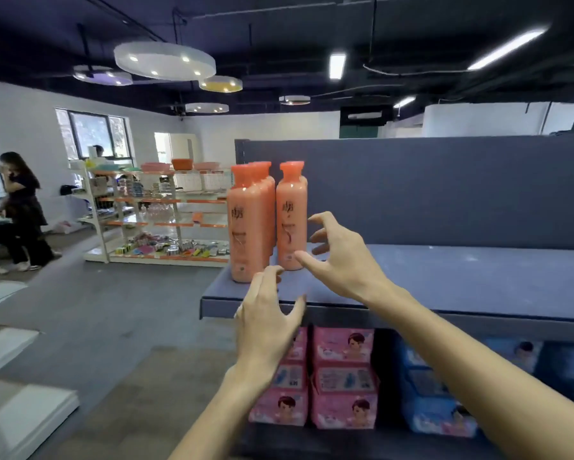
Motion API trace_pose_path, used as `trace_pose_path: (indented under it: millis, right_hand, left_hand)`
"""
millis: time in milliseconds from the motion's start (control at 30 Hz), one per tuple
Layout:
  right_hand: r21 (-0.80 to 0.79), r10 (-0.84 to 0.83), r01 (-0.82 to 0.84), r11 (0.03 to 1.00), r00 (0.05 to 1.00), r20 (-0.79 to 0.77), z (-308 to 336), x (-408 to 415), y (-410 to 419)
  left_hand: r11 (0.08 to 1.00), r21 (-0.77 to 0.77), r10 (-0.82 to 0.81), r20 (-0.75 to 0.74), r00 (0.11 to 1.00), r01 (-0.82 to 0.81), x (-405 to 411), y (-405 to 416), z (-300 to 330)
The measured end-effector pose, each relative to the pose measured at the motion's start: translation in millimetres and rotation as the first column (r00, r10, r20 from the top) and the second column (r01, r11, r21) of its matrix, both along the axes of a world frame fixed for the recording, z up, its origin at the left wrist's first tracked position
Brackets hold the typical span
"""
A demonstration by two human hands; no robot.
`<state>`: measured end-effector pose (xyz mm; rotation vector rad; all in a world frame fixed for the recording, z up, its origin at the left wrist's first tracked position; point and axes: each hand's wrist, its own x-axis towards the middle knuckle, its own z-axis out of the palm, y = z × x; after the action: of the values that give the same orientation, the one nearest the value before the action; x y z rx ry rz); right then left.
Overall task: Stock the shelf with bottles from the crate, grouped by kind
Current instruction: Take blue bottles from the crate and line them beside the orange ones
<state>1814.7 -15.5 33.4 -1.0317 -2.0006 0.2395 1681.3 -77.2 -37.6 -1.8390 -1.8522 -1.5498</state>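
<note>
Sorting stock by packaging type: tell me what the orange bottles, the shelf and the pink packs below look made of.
Orange bottles: probably plastic, smooth and slightly glossy, with moulded caps of the same colour.
Shelf: likely painted metal, matte blue-grey, with a thin flat deck and folded front lip.
Pink packs: seemingly soft plastic film, shiny and printed; too blurred to be sure.

Shelf (444,280), left end: bottles (250,224) standing upright in a row running front to back, one further bottle (291,220) standing just right of that row. Right hand (342,260) hovering right of it, apart; left hand (265,320) hovering before the shelf edge. Lower shelf: packets (343,376) sitting stacked beneath. Far left, another rack (159,220) standing behind.
</note>
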Motion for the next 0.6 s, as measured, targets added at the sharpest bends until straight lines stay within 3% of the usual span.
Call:
trace_pose_path:
  millis: [133, 333, 500, 600]
  right_hand:
    - [-0.038, -0.068, 0.068, 0.997, 0.998, 0.002, -40.2, 66.9, -24.2]
    - [-0.070, -0.121, 0.114, 0.991, 0.988, -0.097, -111.8, 158.5, -57.7]
    - [-0.322, -0.168, 0.148, 0.935, 0.985, -0.036, -210.4, 215.2, -69.7]
    - [-0.510, -0.207, 0.185, 0.840, 0.978, 0.015, -289.8, 243.5, -79.1]
  left_hand:
    - [0.994, -0.021, -0.113, -0.100, 0.989, 0.112, 55.1, -20.8, -36.9]
    - [0.938, -0.255, -0.261, -0.077, 0.962, 0.234, 129.8, -20.5, -111.6]
    - [0.817, -0.492, -0.350, -0.008, 0.937, 0.301, 186.4, -29.9, -196.9]
    - [0.715, -0.631, -0.353, 0.044, 0.935, 0.300, 210.0, -39.7, -259.3]
